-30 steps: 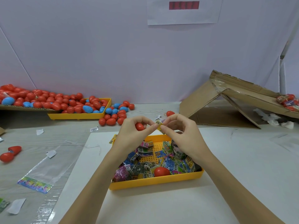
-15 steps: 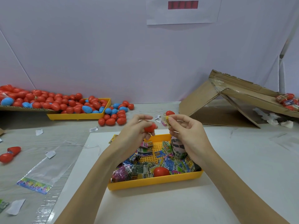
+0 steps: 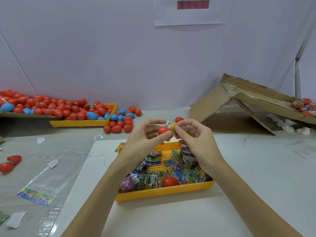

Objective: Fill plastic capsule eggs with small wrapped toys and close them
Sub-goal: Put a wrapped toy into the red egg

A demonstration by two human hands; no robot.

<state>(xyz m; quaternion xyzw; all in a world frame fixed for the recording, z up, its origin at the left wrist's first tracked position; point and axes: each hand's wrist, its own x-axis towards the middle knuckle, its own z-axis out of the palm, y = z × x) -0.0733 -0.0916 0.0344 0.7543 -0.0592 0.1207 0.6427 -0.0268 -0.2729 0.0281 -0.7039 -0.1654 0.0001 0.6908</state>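
- Left hand (image 3: 145, 135): fingers curled round a red egg half (image 3: 164, 131), thumb under it, index finger arched over the top.
- Right hand (image 3: 196, 139): fingers pinch a small yellow wrapped toy (image 3: 173, 130), narrow grip, thumb and index on the packet.
- Toy touches the egg half on the side facing the right fingers; cannot tell how far in it sits.
- Both hands are raised above the far edge of the near yellow tray (image 3: 164, 191).
- Below the fingers, in that tray: a heap of wrapped toys (image 3: 148, 180) in printed foil, plus one red egg (image 3: 170, 181) toward the wrist side.
- Just beyond the fingertips, on the tabletop (image 3: 256, 168): a lone red piece (image 3: 179, 119).
- Far left of the left fingers: a second yellow tray (image 3: 82, 123) heaped with red and blue eggs, loose eggs (image 3: 119, 126) spilled beside it.
- Well left of the left wrist: two red egg halves (image 3: 10, 163) and a clear bag (image 3: 42, 182) with a coloured header.
- Far right of the right fingers: a collapsed cardboard box (image 3: 239, 106).
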